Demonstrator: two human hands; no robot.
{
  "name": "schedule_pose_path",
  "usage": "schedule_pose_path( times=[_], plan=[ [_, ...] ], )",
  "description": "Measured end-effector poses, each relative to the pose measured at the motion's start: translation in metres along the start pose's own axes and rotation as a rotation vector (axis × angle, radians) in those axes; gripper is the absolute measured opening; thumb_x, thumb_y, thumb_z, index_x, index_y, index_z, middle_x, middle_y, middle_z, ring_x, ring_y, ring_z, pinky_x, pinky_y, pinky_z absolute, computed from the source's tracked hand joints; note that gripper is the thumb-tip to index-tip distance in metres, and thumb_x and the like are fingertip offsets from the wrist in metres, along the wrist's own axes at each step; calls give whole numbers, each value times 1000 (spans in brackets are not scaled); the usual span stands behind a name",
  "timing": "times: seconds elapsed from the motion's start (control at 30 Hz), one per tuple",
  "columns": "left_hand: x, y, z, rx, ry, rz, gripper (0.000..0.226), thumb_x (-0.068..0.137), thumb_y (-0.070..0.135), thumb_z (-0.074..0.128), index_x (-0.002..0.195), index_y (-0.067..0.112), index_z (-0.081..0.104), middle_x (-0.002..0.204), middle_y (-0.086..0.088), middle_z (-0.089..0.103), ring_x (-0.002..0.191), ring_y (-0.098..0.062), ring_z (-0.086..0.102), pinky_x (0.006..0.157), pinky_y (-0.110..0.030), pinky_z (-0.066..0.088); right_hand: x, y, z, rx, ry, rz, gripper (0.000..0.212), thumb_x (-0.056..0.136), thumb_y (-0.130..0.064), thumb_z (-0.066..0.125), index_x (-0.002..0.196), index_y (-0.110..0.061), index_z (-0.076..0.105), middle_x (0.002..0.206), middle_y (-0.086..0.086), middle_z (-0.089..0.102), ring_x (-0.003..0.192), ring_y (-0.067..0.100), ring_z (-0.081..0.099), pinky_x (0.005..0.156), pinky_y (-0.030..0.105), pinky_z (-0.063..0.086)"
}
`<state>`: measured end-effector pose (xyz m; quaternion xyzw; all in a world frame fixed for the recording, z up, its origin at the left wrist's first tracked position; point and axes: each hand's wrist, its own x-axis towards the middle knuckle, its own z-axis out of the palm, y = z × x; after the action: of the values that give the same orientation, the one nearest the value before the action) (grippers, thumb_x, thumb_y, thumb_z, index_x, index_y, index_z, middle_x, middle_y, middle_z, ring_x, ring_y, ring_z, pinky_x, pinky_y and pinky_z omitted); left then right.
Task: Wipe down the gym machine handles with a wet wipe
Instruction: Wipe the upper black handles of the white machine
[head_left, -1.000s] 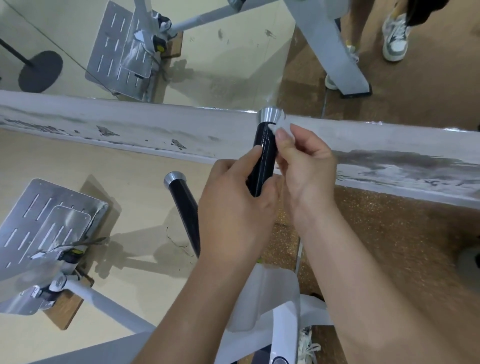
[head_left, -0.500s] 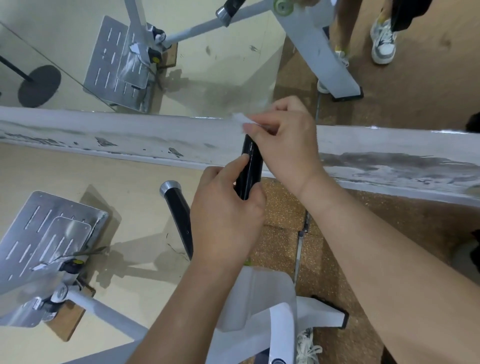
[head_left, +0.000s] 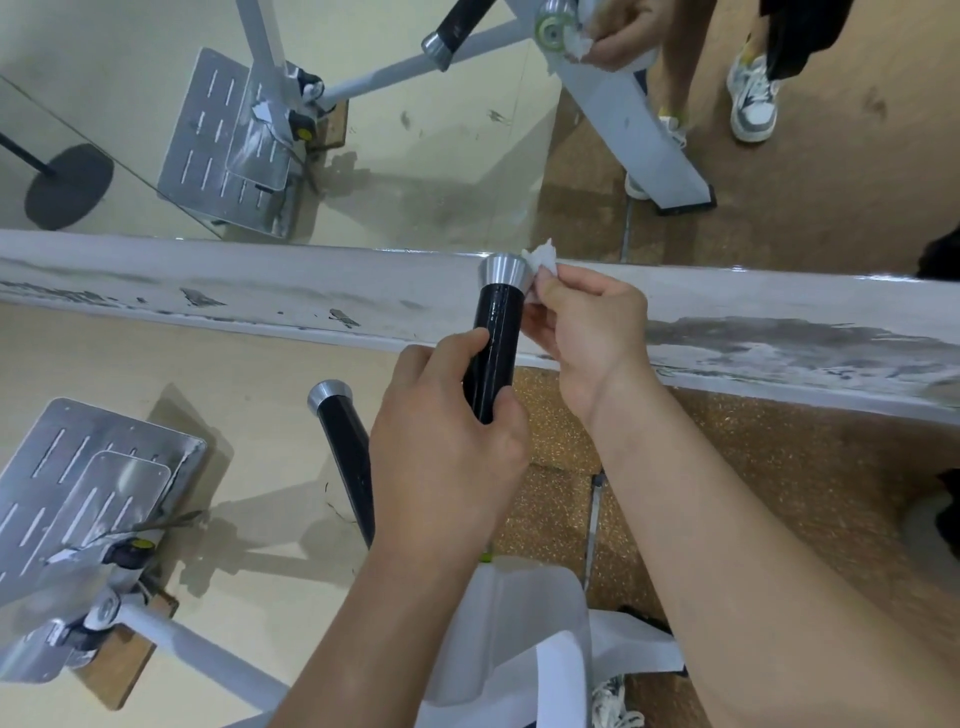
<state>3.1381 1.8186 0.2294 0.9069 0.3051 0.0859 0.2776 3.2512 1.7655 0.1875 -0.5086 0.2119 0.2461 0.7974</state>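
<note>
A black machine handle (head_left: 496, 332) with a silver flared end cap stands upright in the middle of the head view. My left hand (head_left: 447, 447) grips its lower part. My right hand (head_left: 587, 332) pinches a white wet wipe (head_left: 540, 260) against the right side of the silver cap. A second black handle (head_left: 345, 447) with a silver cap stands lower left, untouched and partly hidden behind my left hand.
A worn white ledge (head_left: 260, 296) runs across under a wall mirror (head_left: 415, 156) that reflects the machine and my hands. A slotted metal foot plate (head_left: 78, 499) lies lower left. The white machine frame (head_left: 519, 649) is below my arms. The floor is brown rubber tile (head_left: 779, 493).
My right hand with the wipe came down from over the handle's top to its right side, uncovering the silver cap. My left hand kept its grip on the handle.
</note>
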Motion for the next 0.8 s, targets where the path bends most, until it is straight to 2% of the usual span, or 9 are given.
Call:
schedule_pose_path(
  times=[0.13, 0.27, 0.33, 0.43, 0.5, 0.57, 0.63, 0.73, 0.8],
  plan=[
    [0, -1, 0, 9, 16, 10, 42, 81, 26, 64, 122, 30, 58, 101, 8, 56, 91, -10, 56, 71, -26, 39, -10, 2, -4, -303, 26, -177, 6, 88, -6, 66, 91, -5, 70, 74, 9, 70, 59, 14, 67, 63, 27, 60],
    [0, 0, 1, -5, 21, 19, 42, 80, 25, 64, 121, 30, 58, 100, 8, 56, 90, -10, 56, 70, -24, 35, 3, -5, 6, -218, -15, -60, 19, 94, -6, 57, 79, -1, 68, 71, 8, 66, 62, 14, 63, 63, 23, 56],
    [1, -1, 1, -13, 26, 25, 41, 80, 24, 64, 120, 29, 59, 99, 8, 56, 89, -10, 56, 67, -23, 36, 2, -5, 9, -225, -37, -17, 22, 94, -5, 53, 80, 7, 66, 72, 11, 63, 61, 14, 61, 62, 23, 55],
    [4, -2, 3, -22, 42, 36, 40, 78, 23, 64, 118, 27, 59, 97, 8, 55, 88, -9, 55, 65, -15, 37, -12, -4, 1, -336, 26, -111, 22, 93, -6, 57, 88, 14, 64, 67, 6, 59, 48, 4, 56, 57, 19, 52],
    [6, -4, 5, -15, 54, 44, 37, 79, 24, 63, 116, 25, 61, 99, 8, 55, 93, -10, 54, 69, -19, 36, -26, -14, -6, -241, -18, -131, 15, 91, -8, 61, 88, 4, 69, 66, 5, 59, 51, 6, 55, 56, 19, 50],
    [8, -4, 5, -45, 89, 45, 29, 84, 26, 58, 112, 24, 64, 102, 9, 55, 101, -11, 53, 78, -21, 35, -44, -28, -10, -47, -117, -66, 9, 90, -6, 62, 91, 0, 69, 71, 9, 61, 57, 10, 57, 53, 18, 50],
    [5, 1, 0, -129, 118, 63, 25, 89, 30, 52, 110, 26, 65, 100, 13, 55, 103, -9, 51, 83, -19, 36, -61, -36, -16, 15, -133, -14, 9, 89, -6, 63, 93, -4, 70, 79, 11, 67, 60, 10, 61, 50, 16, 49],
    [-6, 25, -17, -360, 60, 75, 16, 93, 39, 53, 106, 36, 62, 89, 17, 63, 88, 2, 56, 74, -10, 40, -90, -40, -29, 8, -135, -13, 12, 88, -10, 62, 88, -12, 74, 82, 8, 71, 62, 10, 63, 48, 15, 45],
    [-18, 42, -24, -574, -33, -26, 19, 86, 42, 63, 94, 26, 69, 76, 4, 66, 67, -4, 57, 62, -19, 46, -110, -42, -37, 24, -141, -15, 15, 85, -10, 63, 79, -15, 76, 79, 5, 69, 62, 9, 61, 47, 16, 41]
  ],
)
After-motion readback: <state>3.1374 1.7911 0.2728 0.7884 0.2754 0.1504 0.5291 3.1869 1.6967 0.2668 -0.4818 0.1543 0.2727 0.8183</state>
